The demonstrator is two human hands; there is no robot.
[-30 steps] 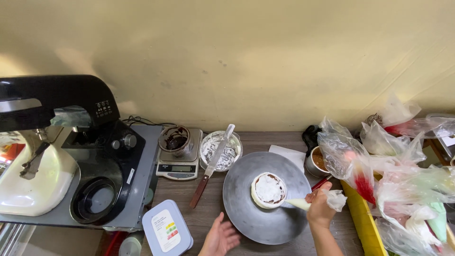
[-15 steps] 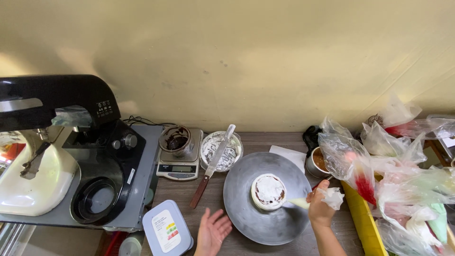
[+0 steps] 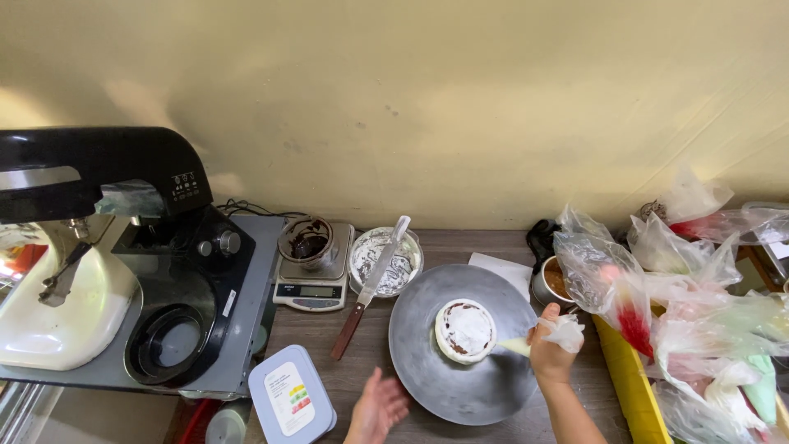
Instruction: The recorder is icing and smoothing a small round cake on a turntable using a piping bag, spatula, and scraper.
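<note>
left hand (image 3: 378, 409): slid left and down along turntable (image 3: 415, 345) rim | right hand (image 3: 549, 355): piping bag (image 3: 552, 335) barely shifted

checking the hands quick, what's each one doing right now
Left hand: open, holding nothing, beside the grey turntable.
Right hand: closed on a piping bag, tip at the small cake.

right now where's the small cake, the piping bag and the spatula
small cake (image 3: 465, 330), head view, middle of its white top
piping bag (image 3: 516, 346), head view, pale tip end beside the cake
spatula (image 3: 378, 271), head view, middle of the blade over the bowl
</note>
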